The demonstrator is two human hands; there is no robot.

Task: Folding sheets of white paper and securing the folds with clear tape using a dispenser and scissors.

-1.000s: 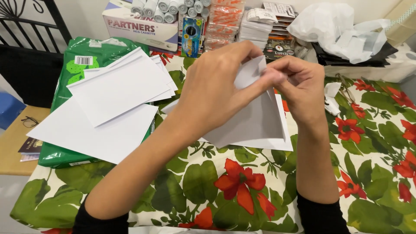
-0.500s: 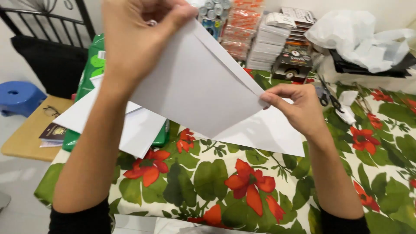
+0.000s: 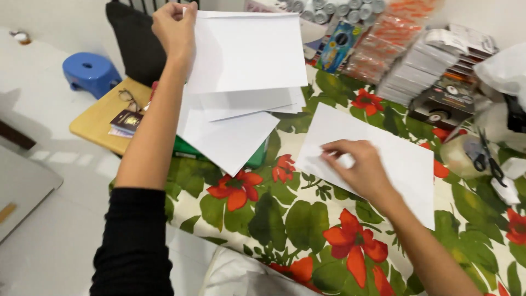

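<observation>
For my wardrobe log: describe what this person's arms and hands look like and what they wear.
Both arms are bare from the elbow down. The left arm has a black sleeve pushed up above the elbow. No sleeve shows on the right arm. The left hand and right hand show no gloves, rings or watch.

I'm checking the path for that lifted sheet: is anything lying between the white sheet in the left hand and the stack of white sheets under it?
Nothing visible does. The left hand holds the white sheet by its upper left corner, up over the stack of white sheets on the green packet. Only open air shows between them.
</observation>
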